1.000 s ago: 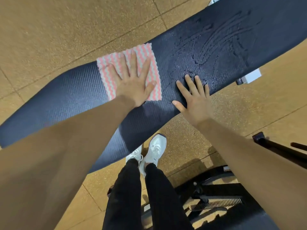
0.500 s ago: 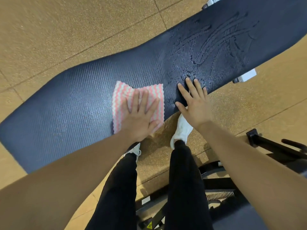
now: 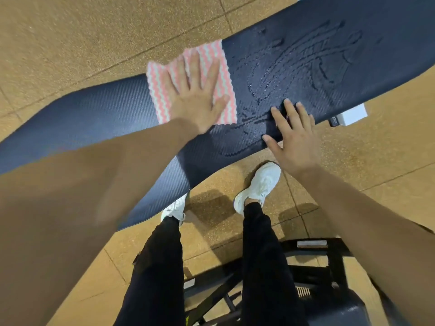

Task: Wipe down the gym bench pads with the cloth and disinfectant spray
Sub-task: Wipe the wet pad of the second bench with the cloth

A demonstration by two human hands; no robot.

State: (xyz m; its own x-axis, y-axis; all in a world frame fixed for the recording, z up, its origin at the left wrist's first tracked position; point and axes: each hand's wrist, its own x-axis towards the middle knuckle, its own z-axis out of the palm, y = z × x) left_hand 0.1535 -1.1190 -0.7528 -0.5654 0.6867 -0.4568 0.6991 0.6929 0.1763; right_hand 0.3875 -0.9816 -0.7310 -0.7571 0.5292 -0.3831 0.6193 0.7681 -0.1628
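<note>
at pad (image 3: 94,118) far edge: cloth (image 3: 158,77) under flat l hand (image 3: 197,97); r hand (image 3: 294,137) flat nearside

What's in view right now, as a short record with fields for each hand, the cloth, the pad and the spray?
left hand: flat, fingers spread, pressing on the cloth
right hand: flat on the pad's near edge, holding nothing
cloth: pink and white zigzag, spread out at the pad's far edge
bench pad: dark, textured, running across the view
wet streaks: on the pad, to the right of the cloth
spray bottle: not in view
</note>
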